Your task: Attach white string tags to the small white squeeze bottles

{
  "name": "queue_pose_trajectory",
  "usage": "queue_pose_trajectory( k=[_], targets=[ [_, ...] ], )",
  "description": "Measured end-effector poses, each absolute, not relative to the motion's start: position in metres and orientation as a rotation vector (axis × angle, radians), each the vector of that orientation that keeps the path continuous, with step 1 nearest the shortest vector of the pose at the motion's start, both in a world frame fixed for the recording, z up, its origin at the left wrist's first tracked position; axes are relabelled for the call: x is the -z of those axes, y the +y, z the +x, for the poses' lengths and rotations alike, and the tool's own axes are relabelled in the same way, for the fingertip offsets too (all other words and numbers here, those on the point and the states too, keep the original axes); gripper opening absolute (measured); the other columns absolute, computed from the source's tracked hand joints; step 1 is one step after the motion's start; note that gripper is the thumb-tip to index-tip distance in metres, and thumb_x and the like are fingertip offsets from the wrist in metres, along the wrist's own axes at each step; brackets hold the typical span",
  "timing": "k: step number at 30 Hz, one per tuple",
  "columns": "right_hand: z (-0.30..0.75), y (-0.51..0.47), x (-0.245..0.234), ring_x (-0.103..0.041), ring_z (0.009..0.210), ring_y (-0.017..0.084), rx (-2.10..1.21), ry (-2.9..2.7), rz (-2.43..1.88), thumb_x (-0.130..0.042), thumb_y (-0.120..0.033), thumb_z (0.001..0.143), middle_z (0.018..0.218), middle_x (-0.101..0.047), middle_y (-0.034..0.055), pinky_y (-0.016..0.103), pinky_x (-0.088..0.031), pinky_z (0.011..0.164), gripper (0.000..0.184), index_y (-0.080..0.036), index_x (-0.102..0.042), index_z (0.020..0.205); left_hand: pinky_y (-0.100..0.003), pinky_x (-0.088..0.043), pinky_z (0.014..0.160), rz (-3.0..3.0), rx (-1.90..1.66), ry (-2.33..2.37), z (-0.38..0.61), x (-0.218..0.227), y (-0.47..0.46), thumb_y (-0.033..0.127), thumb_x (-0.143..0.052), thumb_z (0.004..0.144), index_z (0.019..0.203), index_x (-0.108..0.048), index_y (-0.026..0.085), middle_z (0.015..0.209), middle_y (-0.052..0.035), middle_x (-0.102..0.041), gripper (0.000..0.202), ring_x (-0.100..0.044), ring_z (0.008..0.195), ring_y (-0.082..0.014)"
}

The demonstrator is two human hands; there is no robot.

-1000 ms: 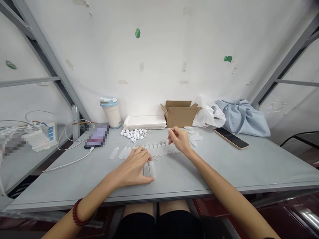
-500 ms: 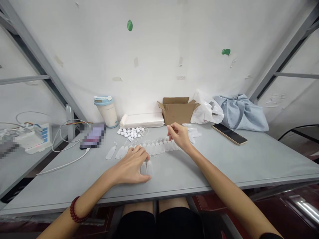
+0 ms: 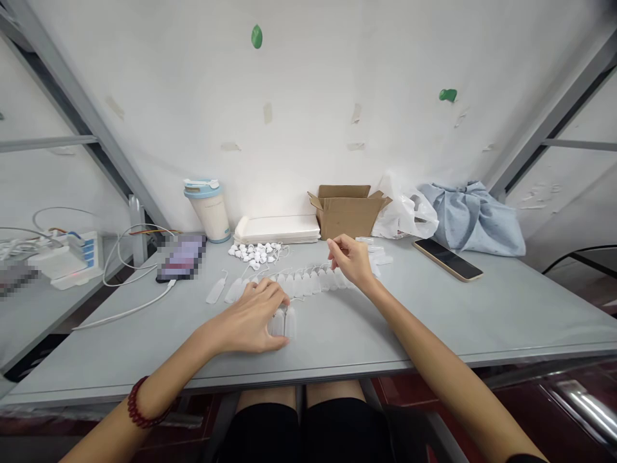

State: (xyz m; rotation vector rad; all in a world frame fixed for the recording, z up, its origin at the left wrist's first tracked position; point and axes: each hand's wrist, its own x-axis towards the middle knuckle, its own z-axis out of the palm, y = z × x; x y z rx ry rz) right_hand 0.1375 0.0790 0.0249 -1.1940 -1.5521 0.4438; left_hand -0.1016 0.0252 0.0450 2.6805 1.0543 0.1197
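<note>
My left hand [image 3: 253, 318] rests on the desk, its fingers and thumb bracketing the two ends of a small group of frosted plastic pieces [image 3: 290, 323]. My right hand [image 3: 351, 260] is raised at the right end of a row of similar pieces [image 3: 315, 281], fingertips pinched; whatever is between them is too small to make out. Thin white strings run from the tops of the pieces in the row. Part of the row is hidden behind my left hand. A pile of small white parts [image 3: 255, 254] lies behind the row. More clear pieces [image 3: 383, 260] lie beyond my right hand.
At the back stand a cup [image 3: 209, 212], a white stack [image 3: 279, 229], an open cardboard box [image 3: 349, 215], a plastic bag [image 3: 407, 215] and a blue cloth bag [image 3: 475, 218]. One phone [image 3: 448, 259] lies right, another [image 3: 180, 257] left with a cable [image 3: 128, 316].
The view has shifted slightly. Both hands keep nearly the same place and shape, the left still around the frosted pieces and the right still pinched.
</note>
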Motion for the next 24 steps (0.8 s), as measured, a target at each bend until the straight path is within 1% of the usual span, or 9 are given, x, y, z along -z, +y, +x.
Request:
queue_pose_trajectory(
  k=[5,8,10,11,13,15,17,20,24],
  targets=[
    [0.143,0.084,-0.025,-0.054,0.038,0.009,-0.421,-1.548,-1.229,-0.047,-0.041,0.085,0.053,-0.056,-0.0029,0.020,-0.038,0.043,0.031,-0.019,-0.046,0.063,-0.038,-0.038,0.084,2.560,-0.256,1.088,-0.105,-0.042,0.051,0.052,-0.060,0.071,0.098,-0.054,0.020,0.102,-0.0058,-0.056,0.043,-0.048,0.099,-0.0253],
    [0.154,0.092,-0.022,-0.055,0.043,0.011,-0.371,-1.565,-1.304,-0.046,-0.038,0.086,0.055,-0.057,-0.0023,0.021,-0.040,0.047,0.028,-0.019,-0.048,0.065,-0.037,-0.041,0.082,2.483,-0.505,1.241,-0.106,-0.034,0.095,0.045,-0.050,0.078,0.092,-0.057,0.018,0.097,-0.0079,-0.060,0.031,-0.052,0.096,-0.0250],
    [0.164,0.100,-0.019,-0.057,0.050,0.012,-0.285,-1.609,-1.402,-0.046,-0.032,0.085,0.058,-0.059,-0.0012,0.023,-0.042,0.052,0.022,-0.018,-0.051,0.069,-0.036,-0.041,0.080,2.487,-0.603,1.314,-0.105,-0.029,0.129,0.035,-0.048,0.078,0.086,-0.060,0.017,0.093,-0.0090,-0.063,0.023,-0.055,0.092,-0.0248],
    [0.171,0.104,-0.017,-0.059,0.055,0.013,-0.225,-1.649,-1.460,-0.046,-0.028,0.084,0.062,-0.060,0.0001,0.024,-0.043,0.056,0.018,-0.018,-0.053,0.072,-0.036,-0.041,0.081,2.488,-0.630,1.348,-0.103,-0.026,0.144,0.031,-0.047,0.076,0.082,-0.062,0.016,0.089,-0.0093,-0.065,0.022,-0.057,0.089,-0.0249],
    [0.184,0.113,-0.012,-0.060,0.070,0.017,-0.082,-1.766,-1.574,-0.047,-0.020,0.082,0.078,-0.064,0.0056,0.027,-0.046,0.065,0.011,-0.016,-0.057,0.080,-0.036,-0.042,0.081,2.501,-0.648,1.392,-0.098,-0.023,0.169,0.026,-0.048,0.073,0.082,-0.065,0.016,0.089,-0.0093,-0.066,0.022,-0.057,0.087,-0.0252],
    [0.197,0.119,-0.008,-0.060,0.088,0.020,0.025,-1.875,-1.690,-0.047,-0.016,0.082,0.097,-0.064,0.0122,0.030,-0.045,0.077,0.017,-0.012,-0.059,0.094,-0.036,-0.042,0.083,2.516,-0.664,1.385,-0.093,-0.020,0.184,0.023,-0.049,0.069,0.085,-0.068,0.017,0.090,-0.0086,-0.067,0.025,-0.057,0.090,-0.0261],
    [0.207,0.123,-0.005,-0.056,0.102,0.023,0.101,-1.952,-1.807,-0.044,-0.014,0.084,0.112,-0.060,0.0162,0.032,-0.042,0.087,0.028,-0.009,-0.057,0.108,-0.035,-0.041,0.084,2.506,-0.658,1.333,-0.087,-0.017,0.191,0.020,-0.050,0.066,0.084,-0.070,0.019,0.086,-0.0080,-0.068,0.027,-0.055,0.095,-0.0272],
    [0.215,0.126,0.000,-0.046,0.118,0.025,0.197,-2.059,-1.935,-0.038,-0.012,0.087,0.128,-0.052,0.0171,0.034,-0.036,0.096,0.038,-0.007,-0.050,0.123,-0.033,-0.042,0.082,2.464,-0.632,1.283,-0.080,-0.013,0.195,0.017,-0.051,0.063,0.076,-0.072,0.020,0.075,-0.0077,-0.069,0.025,-0.056,0.095,-0.0276],
    [0.218,0.127,0.005,-0.030,0.132,0.027,0.272,-2.142,-2.037,-0.033,-0.010,0.088,0.141,-0.041,0.0141,0.041,-0.031,0.101,0.045,-0.009,-0.042,0.132,-0.031,-0.044,0.076,2.390,-0.680,1.331,-0.078,-0.016,0.194,0.017,-0.052,0.063,0.069,-0.072,0.019,0.073,-0.0072,-0.070,0.020,-0.060,0.080,-0.0246]
  ],
)
